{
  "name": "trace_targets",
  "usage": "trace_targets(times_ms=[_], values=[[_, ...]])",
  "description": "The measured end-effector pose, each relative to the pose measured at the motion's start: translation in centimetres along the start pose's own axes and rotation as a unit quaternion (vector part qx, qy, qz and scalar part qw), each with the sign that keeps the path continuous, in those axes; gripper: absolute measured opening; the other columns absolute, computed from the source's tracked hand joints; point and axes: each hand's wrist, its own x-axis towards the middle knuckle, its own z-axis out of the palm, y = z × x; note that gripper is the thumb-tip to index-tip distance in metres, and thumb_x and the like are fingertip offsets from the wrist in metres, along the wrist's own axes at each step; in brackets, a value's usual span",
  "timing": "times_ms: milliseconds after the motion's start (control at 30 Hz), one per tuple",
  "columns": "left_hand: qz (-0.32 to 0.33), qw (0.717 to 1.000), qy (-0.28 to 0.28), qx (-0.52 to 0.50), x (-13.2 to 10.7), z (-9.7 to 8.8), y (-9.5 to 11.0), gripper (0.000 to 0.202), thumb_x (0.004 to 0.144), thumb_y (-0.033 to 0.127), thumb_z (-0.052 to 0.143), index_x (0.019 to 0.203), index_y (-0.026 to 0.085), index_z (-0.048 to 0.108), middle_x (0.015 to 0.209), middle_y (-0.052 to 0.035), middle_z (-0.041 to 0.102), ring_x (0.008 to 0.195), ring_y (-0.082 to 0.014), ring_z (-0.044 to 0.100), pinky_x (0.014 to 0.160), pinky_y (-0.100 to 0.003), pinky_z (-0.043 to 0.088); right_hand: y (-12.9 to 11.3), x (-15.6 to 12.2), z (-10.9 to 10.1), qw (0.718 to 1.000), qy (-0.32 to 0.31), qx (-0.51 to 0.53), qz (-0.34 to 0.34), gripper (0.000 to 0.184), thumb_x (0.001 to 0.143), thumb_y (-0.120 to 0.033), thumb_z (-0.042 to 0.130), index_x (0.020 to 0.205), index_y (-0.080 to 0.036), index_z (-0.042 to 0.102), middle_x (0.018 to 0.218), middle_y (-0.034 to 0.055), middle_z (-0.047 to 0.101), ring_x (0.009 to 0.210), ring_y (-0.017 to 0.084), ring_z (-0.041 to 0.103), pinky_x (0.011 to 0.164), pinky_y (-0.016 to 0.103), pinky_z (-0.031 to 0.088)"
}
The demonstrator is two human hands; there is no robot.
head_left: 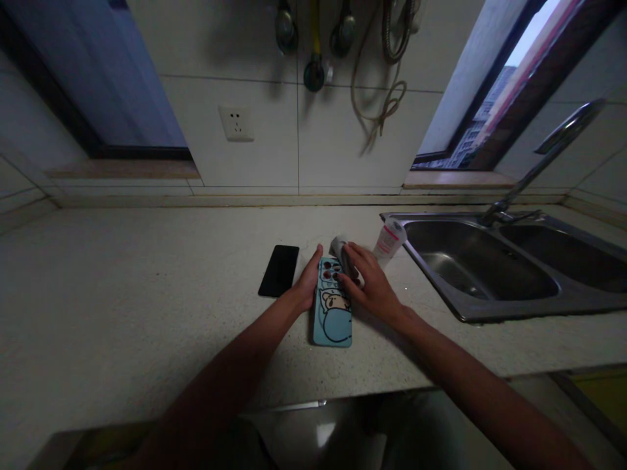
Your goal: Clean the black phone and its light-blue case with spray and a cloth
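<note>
A light blue phone case (333, 313) with a cartoon bear lies flat on the speckled countertop (147, 294). My left hand (307, 282) rests along its left edge, fingers stretched flat against it. My right hand (369, 282) is closed on a small grey cloth or wipe (341, 254), pressing it on the case's top right corner near the camera cutouts. A black phone (279, 270) lies screen up just left of my left hand.
A small white tube with a pink label (389, 241) lies by the steel double sink (514, 267), whose faucet (543, 156) arcs at right. A wall socket (236, 123), hanging utensils (313, 39) and a coiled hose (386, 85) are on the tiled wall.
</note>
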Motion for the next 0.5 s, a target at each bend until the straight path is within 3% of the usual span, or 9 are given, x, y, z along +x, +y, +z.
trace_targets(times_ms=[133,300,500], values=[[0.013,1.0,0.009,0.005,-0.1,0.0,0.0,0.057,0.096,0.061,0.042,0.07,0.015,0.064,0.049,-0.006,0.06,0.057,-0.0217,0.067,0.062,-0.031,0.055,-0.5,0.0,0.2,0.999,-0.039,0.019,-0.031,0.063,0.095,-0.032,0.054,0.154,-0.025,0.031,0.146,0.0173,0.047,0.133,0.035,0.047,0.107,0.06,0.043],[0.024,1.0,0.016,0.012,0.0,-0.4,-0.1,0.064,0.092,0.068,0.041,0.082,0.012,0.069,0.072,-0.0126,0.071,0.069,-0.0231,0.071,0.07,-0.033,0.056,-1.0,0.1,0.2,0.993,-0.078,0.053,-0.075,0.052,0.097,-0.03,0.05,0.148,-0.022,0.041,0.137,0.017,0.056,0.127,0.031,0.051,0.106,0.056,0.045],[0.052,0.998,0.003,0.026,0.3,-0.2,-0.4,0.072,0.091,0.072,0.035,0.1,0.01,0.07,0.082,-0.0131,0.074,0.081,-0.0254,0.072,0.077,-0.034,0.056,-1.3,0.3,-0.2,0.984,-0.082,0.101,-0.121,0.051,0.096,-0.028,0.053,0.145,-0.021,0.043,0.136,0.0169,0.057,0.128,0.028,0.052,0.106,0.052,0.046]])
